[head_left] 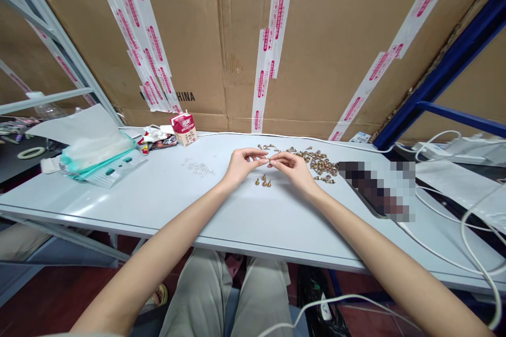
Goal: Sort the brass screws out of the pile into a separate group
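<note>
My left hand (242,164) and my right hand (293,167) meet fingertip to fingertip above the white table, both pinching. Between them shows a small brass-coloured fitting (269,161), mostly covered by the fingers; my right hand grips it. Whatever my left fingertips pinch is too small to make out. Just below the hands, several brass fittings (264,183) stand in a little group. A heap of similar brass fittings (322,162) lies to the right of my right hand, with a few more behind the hands. Small clear rings (200,168) are scattered left of my left hand.
A red and cream drink carton (184,129) stands at the back beside crumpled wrappers (160,139). Plastic packs (97,155) lie at the left. A blurred-out phone-like object (373,192) and white cables (438,258) occupy the right. Cardboard (237,52) rises behind the table (237,221).
</note>
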Motion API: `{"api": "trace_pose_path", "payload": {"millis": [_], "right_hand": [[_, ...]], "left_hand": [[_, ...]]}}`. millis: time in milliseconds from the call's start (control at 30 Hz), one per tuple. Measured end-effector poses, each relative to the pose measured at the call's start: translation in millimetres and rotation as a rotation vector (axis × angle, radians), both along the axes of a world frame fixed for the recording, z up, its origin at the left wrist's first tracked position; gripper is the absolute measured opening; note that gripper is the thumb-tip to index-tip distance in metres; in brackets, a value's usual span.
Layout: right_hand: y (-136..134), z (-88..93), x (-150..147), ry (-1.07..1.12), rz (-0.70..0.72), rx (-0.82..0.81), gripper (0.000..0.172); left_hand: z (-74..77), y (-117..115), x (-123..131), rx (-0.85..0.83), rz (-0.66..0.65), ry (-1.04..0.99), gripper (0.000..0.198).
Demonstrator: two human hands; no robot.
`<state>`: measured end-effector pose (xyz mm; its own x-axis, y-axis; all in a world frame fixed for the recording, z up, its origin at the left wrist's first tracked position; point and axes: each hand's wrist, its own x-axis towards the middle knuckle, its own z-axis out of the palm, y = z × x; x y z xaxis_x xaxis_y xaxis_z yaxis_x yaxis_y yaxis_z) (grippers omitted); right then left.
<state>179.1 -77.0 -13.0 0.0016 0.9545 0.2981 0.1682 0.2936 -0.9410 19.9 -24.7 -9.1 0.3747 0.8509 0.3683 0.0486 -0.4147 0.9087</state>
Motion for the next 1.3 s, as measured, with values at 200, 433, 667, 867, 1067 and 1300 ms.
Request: {"api": "trace_pose_path", "payload": {"millis": [200, 433, 667, 867, 1067, 1300], "right_hand": [[0.8, -2.9, 0.8, 0.005, -0.039, -0.025, 0.024], [1.2, -4.0, -1.1, 0.09, -0.069, -0.002, 0.027], [1.3, -7.8, -0.3, -0.078, -0.121, 0.121, 0.019], [-4.9, -3.8, -1.9, -0.548, -0.239, 0.279, 0.021], [-6.0, -3.7, -1.2, -0.705, -0.291, 0.346, 0.025], [-7.4, -1.6, -5.2, -0.474, -0.172, 0.298, 0.036]], "left_hand": [[-0.8, 0.4, 1.1, -0.063, -0.042, 0.008, 0.021], [-0.3, -2.2, 3.6, -0.018, 0.001, -0.028, 0.022], [3.0, -11.9, 4.9, 0.14, 0.077, 0.037, 0.016], [2.0, -13.6, 3.9, 0.21, 0.08, 0.007, 0.018], [0.8, -14.8, 5.0, 0.314, 0.07, -0.018, 0.017], [-3.7, -13.9, 5.5, 0.674, 0.066, 0.006, 0.01]]}}
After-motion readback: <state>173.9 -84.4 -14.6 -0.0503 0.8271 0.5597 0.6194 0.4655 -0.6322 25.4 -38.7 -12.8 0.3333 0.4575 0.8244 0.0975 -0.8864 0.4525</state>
